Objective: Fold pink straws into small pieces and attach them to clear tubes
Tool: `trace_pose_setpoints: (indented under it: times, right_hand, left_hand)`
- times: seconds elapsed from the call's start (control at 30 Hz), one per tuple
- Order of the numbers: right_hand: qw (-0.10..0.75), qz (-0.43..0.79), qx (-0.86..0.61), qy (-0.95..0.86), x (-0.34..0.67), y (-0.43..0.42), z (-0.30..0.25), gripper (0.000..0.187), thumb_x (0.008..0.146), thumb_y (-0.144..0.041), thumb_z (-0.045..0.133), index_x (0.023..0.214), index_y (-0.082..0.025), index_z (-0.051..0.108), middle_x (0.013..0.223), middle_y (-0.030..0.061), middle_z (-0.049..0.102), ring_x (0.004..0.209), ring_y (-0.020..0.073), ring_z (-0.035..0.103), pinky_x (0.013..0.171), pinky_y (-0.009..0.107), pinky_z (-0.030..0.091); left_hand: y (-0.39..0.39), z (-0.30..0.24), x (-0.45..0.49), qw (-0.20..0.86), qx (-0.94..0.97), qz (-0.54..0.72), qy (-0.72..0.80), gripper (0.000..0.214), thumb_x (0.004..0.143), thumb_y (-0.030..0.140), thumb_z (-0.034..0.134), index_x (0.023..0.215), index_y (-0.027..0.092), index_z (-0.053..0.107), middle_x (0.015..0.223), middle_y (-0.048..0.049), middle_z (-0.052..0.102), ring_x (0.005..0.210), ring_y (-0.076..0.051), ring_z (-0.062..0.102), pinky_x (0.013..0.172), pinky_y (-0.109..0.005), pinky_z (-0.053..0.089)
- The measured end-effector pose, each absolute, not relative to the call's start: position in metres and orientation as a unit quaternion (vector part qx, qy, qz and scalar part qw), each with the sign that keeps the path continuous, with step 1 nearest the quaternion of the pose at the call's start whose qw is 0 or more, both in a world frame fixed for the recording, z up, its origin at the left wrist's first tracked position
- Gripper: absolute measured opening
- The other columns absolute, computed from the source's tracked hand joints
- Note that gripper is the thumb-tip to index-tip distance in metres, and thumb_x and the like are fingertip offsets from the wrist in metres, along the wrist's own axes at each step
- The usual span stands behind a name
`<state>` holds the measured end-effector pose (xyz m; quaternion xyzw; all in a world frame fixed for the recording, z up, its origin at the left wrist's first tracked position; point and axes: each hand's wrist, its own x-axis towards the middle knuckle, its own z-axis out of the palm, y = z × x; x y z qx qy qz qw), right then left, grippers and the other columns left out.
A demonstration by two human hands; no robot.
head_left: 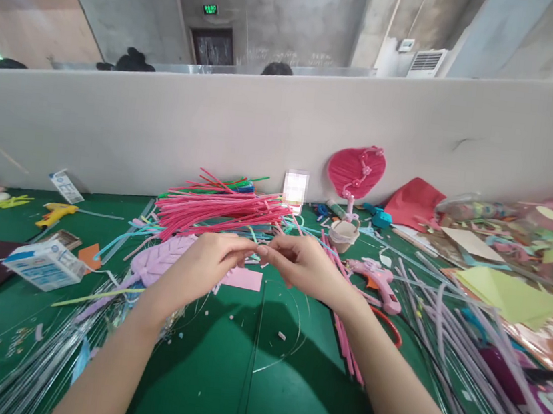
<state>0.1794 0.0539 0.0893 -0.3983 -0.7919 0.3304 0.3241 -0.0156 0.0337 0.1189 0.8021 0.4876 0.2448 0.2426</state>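
My left hand point(214, 258) and my right hand point(304, 264) meet at the fingertips above the green table point(214, 387). Both are closed in a pinch, and what lies between the fingers is too small to make out. A thin, pale curved strand point(298, 330) shows below my right hand; whether it runs up to the fingers is unclear. Just past my wrists lie a pink card point(243, 279), a lilac woven oval piece point(159, 261) and a heap of pink and red pipe cleaners point(225, 213).
A pink glue gun point(378, 281) and lilac pipe cleaners point(479, 366) lie to the right. On the left are a milk carton point(47, 264), a yellow glue gun point(56, 213) and a bundle of wires point(57, 348). A pink fan-shaped piece point(349, 169) stands by the white partition point(216, 126).
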Motion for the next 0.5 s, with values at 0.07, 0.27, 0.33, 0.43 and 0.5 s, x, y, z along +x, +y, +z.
trace_pose_setpoints:
  times: [0.07,0.27,0.33,0.43,0.5]
  right_hand:
    - [0.343,0.262,-0.41,-0.803,0.1771,0.0529,0.0895,0.038,0.093,-0.042,0.047,0.066,-0.018,0.058,0.048,-0.0056,0.044,0.045,0.008,0.037,0.048,0.023,0.025]
    - [0.371,0.13,-0.436,-0.81,0.1733,0.0512,0.0878,0.033,0.092,-0.035,0.049,0.066,-0.018,0.06,0.048,-0.005,0.045,0.045,0.0078,0.034,0.051,0.023,0.025]
    - [0.377,0.107,-0.438,-0.81,0.1723,0.0511,0.0859,0.034,0.092,-0.036,0.049,0.066,-0.018,0.06,0.048,-0.0045,0.046,0.043,0.0078,0.035,0.051,0.023,0.025]
    - [0.371,0.087,-0.446,-0.81,0.1721,0.0523,0.0832,0.035,0.092,-0.037,0.048,0.066,-0.018,0.06,0.048,-0.0041,0.047,0.043,0.0081,0.037,0.05,0.023,0.024]
    - [0.366,0.085,-0.453,-0.808,0.1727,0.054,0.0819,0.034,0.093,-0.038,0.048,0.067,-0.018,0.061,0.048,-0.0038,0.048,0.043,0.0083,0.038,0.05,0.023,0.023]
  left_hand:
    - [0.0332,0.1172,-0.0121,0.228,0.779,0.259,0.524,0.024,0.09,0.034,0.05,0.094,0.024,0.071,0.068,0.0001,0.068,0.058,-0.015,0.058,0.054,-0.024,0.04]
    - [0.0395,0.1121,-0.0137,0.166,0.718,0.277,0.617,0.037,0.081,0.049,0.061,0.057,0.02,0.061,0.052,0.0007,0.065,0.044,-0.014,0.054,0.049,-0.025,0.035]
    - [0.0398,0.112,-0.0135,0.159,0.712,0.269,0.629,0.042,0.08,0.052,0.06,0.053,0.02,0.06,0.047,0.0014,0.062,0.041,-0.013,0.051,0.049,-0.026,0.035]
    - [0.0393,0.1127,-0.0124,0.147,0.708,0.261,0.64,0.047,0.08,0.054,0.059,0.047,0.02,0.057,0.042,0.0017,0.058,0.039,-0.013,0.048,0.049,-0.026,0.034]
    - [0.0393,0.1136,-0.0121,0.152,0.71,0.261,0.636,0.046,0.081,0.053,0.058,0.049,0.02,0.057,0.044,0.0014,0.06,0.041,-0.013,0.05,0.049,-0.026,0.034]
